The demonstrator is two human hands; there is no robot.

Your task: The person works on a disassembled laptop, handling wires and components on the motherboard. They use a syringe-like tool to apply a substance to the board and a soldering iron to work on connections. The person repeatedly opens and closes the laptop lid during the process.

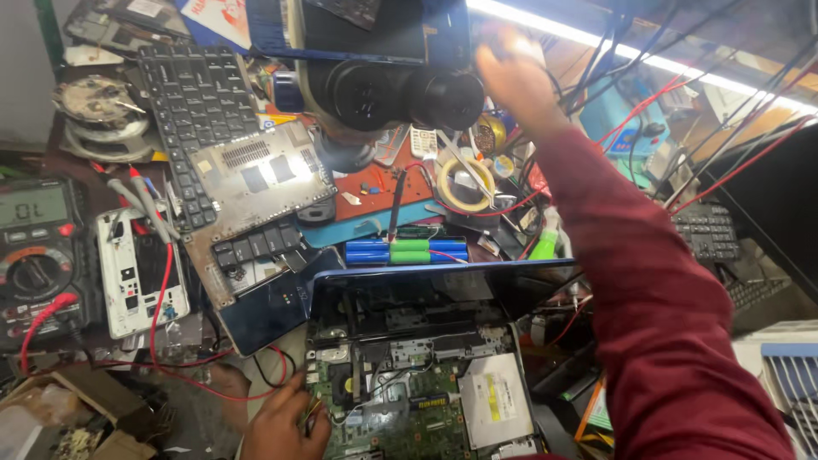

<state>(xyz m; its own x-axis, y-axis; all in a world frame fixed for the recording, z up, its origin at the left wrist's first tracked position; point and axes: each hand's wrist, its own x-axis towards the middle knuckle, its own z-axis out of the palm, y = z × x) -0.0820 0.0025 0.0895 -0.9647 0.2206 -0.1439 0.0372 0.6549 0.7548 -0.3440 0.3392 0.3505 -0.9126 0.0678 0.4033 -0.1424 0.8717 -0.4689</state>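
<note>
While our right hand (511, 72) reaches up, its grip not clear to us, we should keep the left hand (285, 422) pinching a small part steadily at the edge of the opened laptop (417, 383).

At the far left we see a black laptop keyboard (194, 102) lying tilted, and just near of it a grey metal cover plate (256, 175) with vents. On the left edge sits a multimeter (36, 255) with a red lead (162, 341) curling away from it, and beside it a white opened device (141, 273). Toward the middle lies a pack of blue and green battery cells (407, 250), near a roll of tape (464, 185) with tweezers across it. At the right we find a second dark keyboard (707, 232), and red and black wires (682, 94) hang across the far right.
</note>
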